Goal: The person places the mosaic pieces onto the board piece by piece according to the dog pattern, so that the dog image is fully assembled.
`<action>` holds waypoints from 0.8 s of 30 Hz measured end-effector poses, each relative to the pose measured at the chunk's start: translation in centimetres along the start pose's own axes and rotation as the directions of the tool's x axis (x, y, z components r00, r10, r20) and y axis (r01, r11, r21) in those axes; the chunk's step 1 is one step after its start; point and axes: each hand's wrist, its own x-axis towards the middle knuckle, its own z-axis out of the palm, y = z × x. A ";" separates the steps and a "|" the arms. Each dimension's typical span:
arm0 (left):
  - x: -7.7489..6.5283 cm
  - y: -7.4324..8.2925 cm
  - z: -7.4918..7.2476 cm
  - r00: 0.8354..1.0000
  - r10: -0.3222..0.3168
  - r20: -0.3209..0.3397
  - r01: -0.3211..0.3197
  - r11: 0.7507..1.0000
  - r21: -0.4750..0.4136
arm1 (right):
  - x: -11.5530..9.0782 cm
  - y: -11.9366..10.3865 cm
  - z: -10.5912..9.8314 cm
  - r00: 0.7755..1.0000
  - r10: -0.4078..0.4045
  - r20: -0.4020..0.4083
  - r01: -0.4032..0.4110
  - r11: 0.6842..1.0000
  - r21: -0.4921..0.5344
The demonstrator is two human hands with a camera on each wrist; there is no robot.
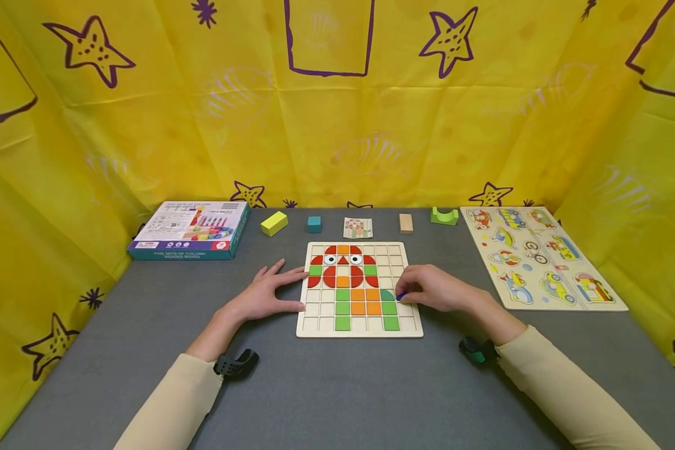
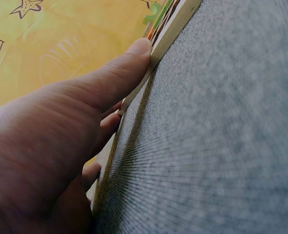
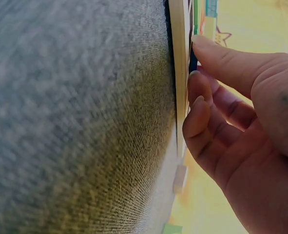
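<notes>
A wooden grid board [image 1: 360,331] lies in the middle of the grey table, with red, orange and green tiles forming an owl. My left hand [image 1: 278,291] lies flat on the table at the board's left side, fingers straight. Its thumb [image 2: 134,53] touches the board's edge [image 2: 169,35]. My right hand [image 1: 416,290] rests at the board's right side, fingers curled, and pinches a small blue tile [image 1: 400,296] just beside a green tile. In the right wrist view the blue tile [image 3: 193,62] shows between the thumb and the fingertips [image 3: 198,80], against the board [image 3: 179,53].
Along the back stand a toy box [image 1: 188,230], a yellow block [image 1: 274,223], a teal cube [image 1: 314,224], a pattern card [image 1: 357,228], a plain wooden block [image 1: 406,223] and a green arch piece [image 1: 444,216]. A vehicle peg puzzle [image 1: 540,259] lies at the right. Yellow curtains enclose the table.
</notes>
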 end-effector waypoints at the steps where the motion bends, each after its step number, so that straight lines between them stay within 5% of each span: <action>1: 0.0 0.0 0.0 1.000 0.001 0.001 -0.001 1.000 0.001 | 0.0 0.0 0.0 1.000 0.004 0.003 -0.004 1.000 -0.004; 24: -0.1 0.2 -0.1 1.000 0.002 0.002 -0.002 1.000 -0.009 | 0.2 0.1 0.1 1.000 0.018 0.002 -0.018 1.000 -0.006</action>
